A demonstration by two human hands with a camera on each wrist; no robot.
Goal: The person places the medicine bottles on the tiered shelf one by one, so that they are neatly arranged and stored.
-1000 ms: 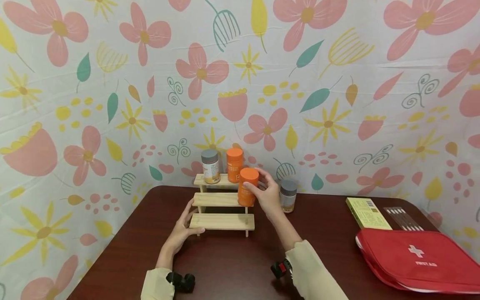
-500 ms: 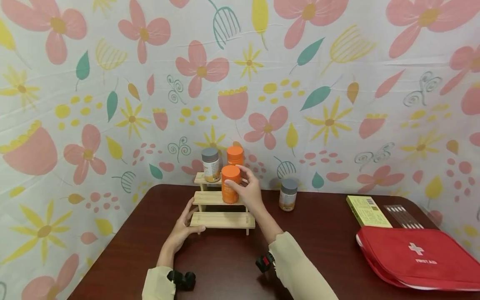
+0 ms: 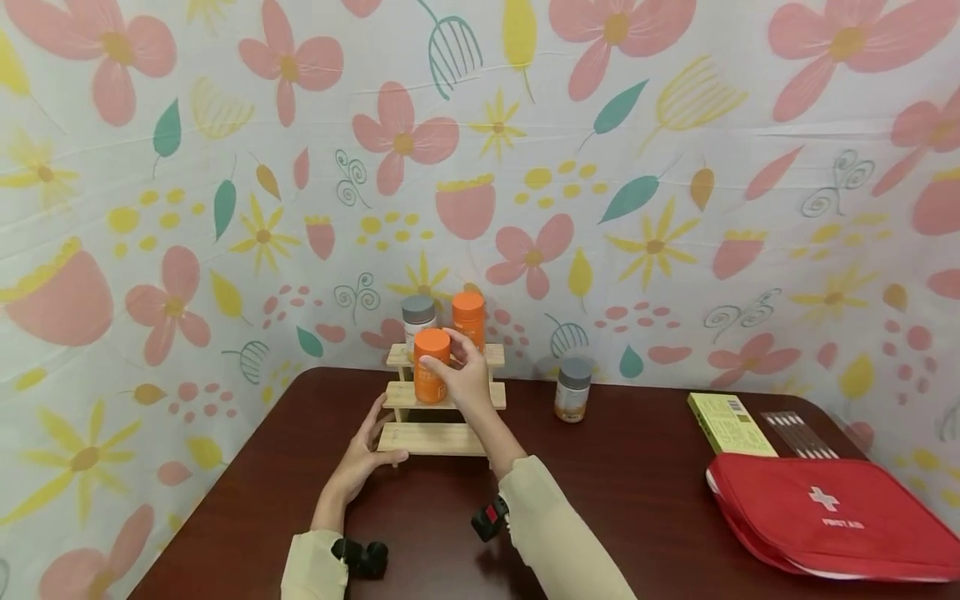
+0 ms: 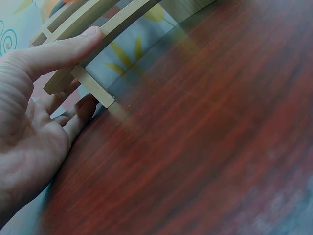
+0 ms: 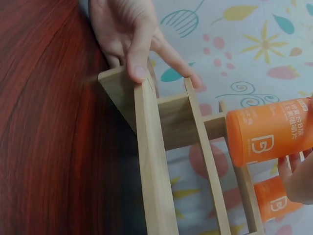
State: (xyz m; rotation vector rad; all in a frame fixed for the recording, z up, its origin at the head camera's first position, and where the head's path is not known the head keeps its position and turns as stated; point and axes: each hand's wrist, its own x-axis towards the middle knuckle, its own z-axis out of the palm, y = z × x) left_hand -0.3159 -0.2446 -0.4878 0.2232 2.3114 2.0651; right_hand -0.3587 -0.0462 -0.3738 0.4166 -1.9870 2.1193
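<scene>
Although a second ago it was at the right end of the middle tier, the orange cylindrical bottle with an orange screw cap [image 3: 431, 371] is now at that tier's left half, held upright. The right hand [image 3: 467, 379] pinches it near the top, thumb in front and fingers behind. Whether its base touches the wood is hard to tell; the right wrist view suggests a slight gap. As I judge it, this is a sideways adjustment along one tier, with placement not yet finished.

Under it, the pale wooden three-tier stand [image 3: 435, 439] has stayed near the tabletop's back edge. The left hand [image 3: 358, 458] keeps gripping its left end, thumb on the bottom tier's front left corner and fingers around the side, which probably steadies it.

On the top tier, the shift has uncovered more of a second orange bottle [image 3: 468, 315] at the right, while the white bottle with a grey cap [image 3: 418, 310] at the left is now partly hidden.

Right of the stand, a clear grey-capped bottle [image 3: 573, 390] stands near the back edge of the dark red-brown tabletop [image 3: 637, 467]. Towards its back right corner lie a yellow-green flat box [image 3: 731, 425] and a packet of swabs [image 3: 799, 435]; along the right edge lies a red first-aid bag [image 3: 832, 517].
</scene>
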